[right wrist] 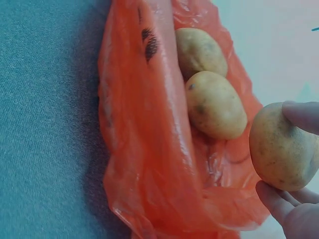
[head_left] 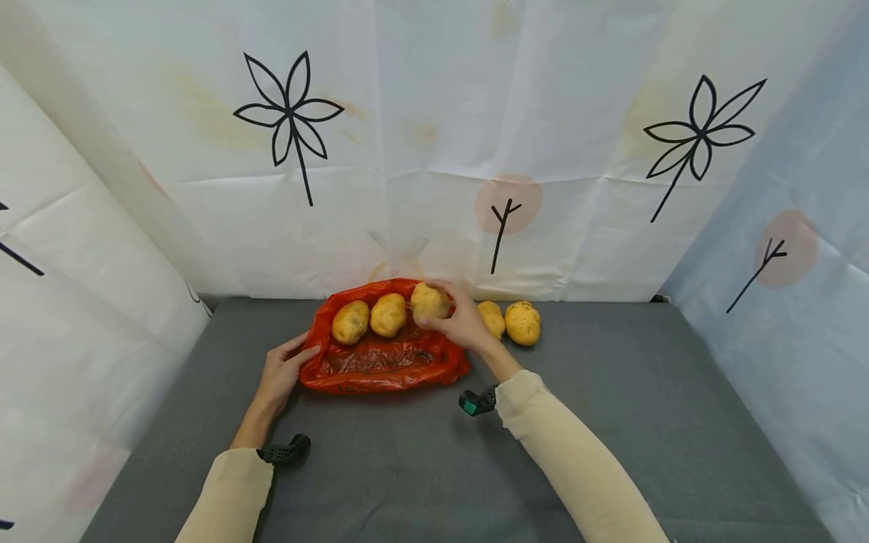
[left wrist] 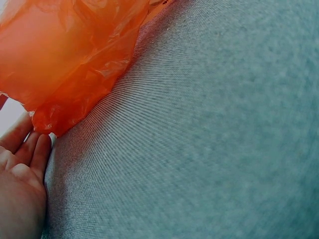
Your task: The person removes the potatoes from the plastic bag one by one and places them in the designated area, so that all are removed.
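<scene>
A red plastic bag (head_left: 380, 381) lies on the table with its mouth spread wide. Inside, toward its back, sit two potatoes: one on the left (head_left: 350, 323) and another beside it (head_left: 389, 315). My right hand (head_left: 465, 320) grips a third potato (head_left: 430, 302) between thumb and fingers, over the bag's right back part. The right wrist view shows this held potato (right wrist: 281, 147) in front of the bag. At the bag's left end, my left hand (head_left: 281, 373) holds the rim, thumb on the upper side. In the left wrist view its fingertips (left wrist: 42, 144) meet the bag's corner.
Two more potatoes lie on the table right of the bag, one partly behind my right hand (head_left: 491, 320) and one farther right (head_left: 523, 323). A grey cloth (head_left: 645, 407) covers the table. White printed sheets (head_left: 434, 151) stand behind and at both sides.
</scene>
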Tool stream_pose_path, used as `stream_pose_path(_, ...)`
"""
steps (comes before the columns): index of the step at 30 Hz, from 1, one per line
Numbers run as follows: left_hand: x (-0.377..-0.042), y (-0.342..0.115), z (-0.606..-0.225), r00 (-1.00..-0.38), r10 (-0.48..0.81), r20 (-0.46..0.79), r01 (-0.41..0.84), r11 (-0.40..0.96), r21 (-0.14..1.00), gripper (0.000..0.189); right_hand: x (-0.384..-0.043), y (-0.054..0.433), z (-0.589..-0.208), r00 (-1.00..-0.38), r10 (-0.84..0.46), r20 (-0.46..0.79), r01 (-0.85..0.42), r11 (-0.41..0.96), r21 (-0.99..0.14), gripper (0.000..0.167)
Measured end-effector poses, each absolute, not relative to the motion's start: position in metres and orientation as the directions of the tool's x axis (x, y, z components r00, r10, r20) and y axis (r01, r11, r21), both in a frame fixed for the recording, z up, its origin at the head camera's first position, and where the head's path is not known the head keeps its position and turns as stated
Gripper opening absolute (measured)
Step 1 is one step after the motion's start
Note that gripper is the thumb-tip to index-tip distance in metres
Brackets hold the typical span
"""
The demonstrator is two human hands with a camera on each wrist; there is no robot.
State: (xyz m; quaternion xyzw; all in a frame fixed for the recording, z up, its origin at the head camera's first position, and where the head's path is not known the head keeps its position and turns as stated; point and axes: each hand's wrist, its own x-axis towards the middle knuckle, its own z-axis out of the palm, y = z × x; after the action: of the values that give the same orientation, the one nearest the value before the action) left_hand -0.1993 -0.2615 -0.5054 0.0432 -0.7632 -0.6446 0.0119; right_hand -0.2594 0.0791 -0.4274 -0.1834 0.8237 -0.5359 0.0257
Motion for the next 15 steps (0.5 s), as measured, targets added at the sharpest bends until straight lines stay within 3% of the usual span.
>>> stream_pose_path(15,-0.200,-0.262,-0.506,-0.996,-0.082,-0.034,-0.047,0.163,0.986,0.055,-0.247,0.108,-0.412,-0.896,-0.392,0.211,-0.319,0.234,-0.919,0.067)
